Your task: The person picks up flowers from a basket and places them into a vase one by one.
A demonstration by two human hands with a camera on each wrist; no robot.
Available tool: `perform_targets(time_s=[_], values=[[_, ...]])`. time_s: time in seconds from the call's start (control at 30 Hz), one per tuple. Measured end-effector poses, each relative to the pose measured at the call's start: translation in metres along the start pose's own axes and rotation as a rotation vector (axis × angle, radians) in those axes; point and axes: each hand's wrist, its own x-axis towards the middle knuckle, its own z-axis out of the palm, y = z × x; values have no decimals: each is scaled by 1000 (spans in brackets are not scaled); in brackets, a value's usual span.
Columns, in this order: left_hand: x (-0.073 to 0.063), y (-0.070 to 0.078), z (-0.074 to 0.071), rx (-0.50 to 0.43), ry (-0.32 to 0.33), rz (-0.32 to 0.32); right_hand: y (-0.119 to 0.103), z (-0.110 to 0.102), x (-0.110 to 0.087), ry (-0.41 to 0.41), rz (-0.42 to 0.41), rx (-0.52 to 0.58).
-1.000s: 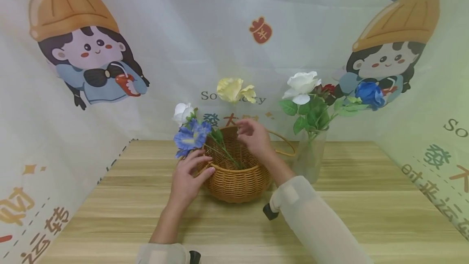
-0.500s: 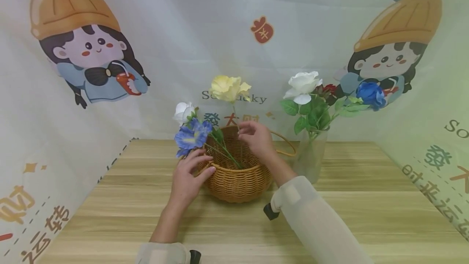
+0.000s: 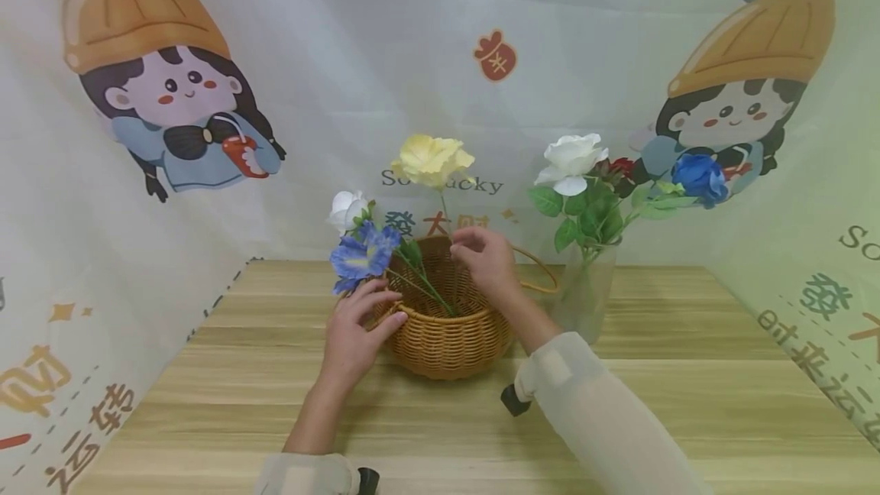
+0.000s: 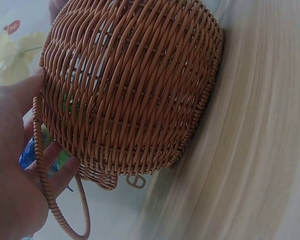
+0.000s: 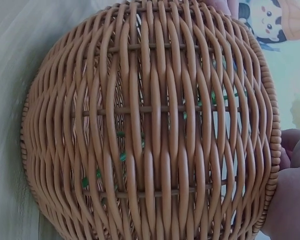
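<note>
Head view: right hand pinches ruffled yellow fabric flower, likely light; hold mid-stem. Left hand grips brown wicker basket.

Pale cartoon-printed cloth backdrop, lightly creased; wood-grain tabletop before it.

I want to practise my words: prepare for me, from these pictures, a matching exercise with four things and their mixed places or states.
1. Yellow flower
2. Vase
3. Basket
4. Left hand

A. Woven and brown
B. At the basket's rim
C. Has its stem at the right hand
D. Transparent, with flowers inside

Pairs: 1-C, 2-D, 3-A, 4-B
</note>
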Motion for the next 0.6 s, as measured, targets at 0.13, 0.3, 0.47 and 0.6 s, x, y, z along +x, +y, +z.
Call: perform_targets(time_s=[0.13, 0.3, 0.47, 0.6], values=[[0, -1, 0, 11, 6, 3, -2, 0, -1, 32, -17, -13], [-1, -2, 0, -6, 1, -12, -2, 0, -2, 75, -36, 10], [-1, -2, -1, -19, 3, -26, -6, -3, -5, 93, -21, 69], [-1, -2, -1, -15, -1, -30, -11, -8, -10, 121, -20, 104]])
